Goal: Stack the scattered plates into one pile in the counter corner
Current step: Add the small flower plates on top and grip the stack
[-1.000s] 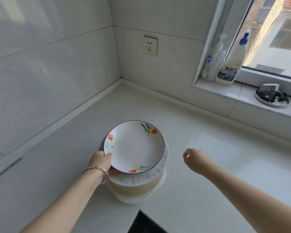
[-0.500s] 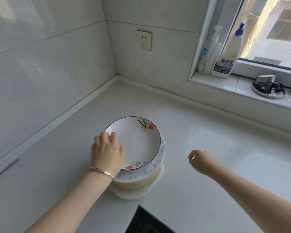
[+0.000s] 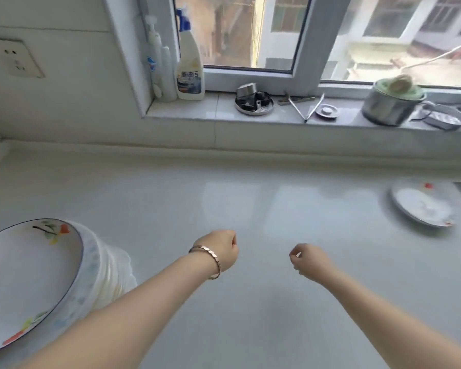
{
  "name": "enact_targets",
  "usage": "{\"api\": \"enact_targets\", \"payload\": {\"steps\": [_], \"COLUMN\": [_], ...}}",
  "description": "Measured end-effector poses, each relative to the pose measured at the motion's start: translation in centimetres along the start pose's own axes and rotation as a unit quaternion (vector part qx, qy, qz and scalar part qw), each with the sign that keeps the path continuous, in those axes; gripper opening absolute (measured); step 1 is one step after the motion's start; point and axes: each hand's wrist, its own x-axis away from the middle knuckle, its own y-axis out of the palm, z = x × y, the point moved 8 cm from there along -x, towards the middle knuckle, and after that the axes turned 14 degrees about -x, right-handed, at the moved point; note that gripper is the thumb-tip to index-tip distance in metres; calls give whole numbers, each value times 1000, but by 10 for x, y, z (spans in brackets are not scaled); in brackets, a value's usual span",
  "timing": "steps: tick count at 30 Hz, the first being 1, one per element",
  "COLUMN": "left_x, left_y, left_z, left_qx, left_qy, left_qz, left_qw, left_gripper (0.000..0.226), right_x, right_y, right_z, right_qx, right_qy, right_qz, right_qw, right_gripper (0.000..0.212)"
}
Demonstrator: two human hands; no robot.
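Sitting at the lower left, the pile of plates (image 3: 101, 275) rises from the pale surface (image 3: 250, 302), its top plate (image 3: 30, 278) white with a thin dark rim and painted flowers in red, yellow and green near its edges. Below that plate the stack shows a blue-speckled rim and blurred cream-coloured edges; the pile is cut off by the left frame edge. Well apart from it, at the far right of the surface, a single plate (image 3: 421, 206) lies alone, white with small red marks on its rim and blurred.

Between the two, both forearms reach forward over the bare surface. The left hand (image 3: 221, 250), with a metal bracelet (image 3: 208, 258) at the wrist, has its grip curled closed on nothing. The right hand (image 3: 308, 261) is likewise loosely fisted and empty. Neither hand touches a plate.

Beyond, the window sill (image 3: 197, 113) carries a white pump bottle (image 3: 157, 59) and a spray bottle (image 3: 189, 65) with a blue trigger, standing just beside each other at the left end. Further right lie a round metal dish (image 3: 254, 103) holding dark parts, thin metal tongs (image 3: 304, 107), and a steel pot (image 3: 389, 106) filled with something green, a pale round thing resting on top. A wall socket (image 3: 15, 58) sits at upper left.
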Motion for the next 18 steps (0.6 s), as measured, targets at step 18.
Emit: {"api": "enact_targets", "payload": {"steps": [18], "left_x": [-157], "left_y": [73], "left_z": [287], "left_qx": [-15], "left_qy": [-50], "left_qz": [-79], "left_qw": [996], "left_gripper": [16], "right_x": [-108], "right_y": [-302], "right_z": [315], "right_qx": [-295], "right_qy": [195], "right_qz": [180], "right_qw": [918], "right_gripper": [34]}}
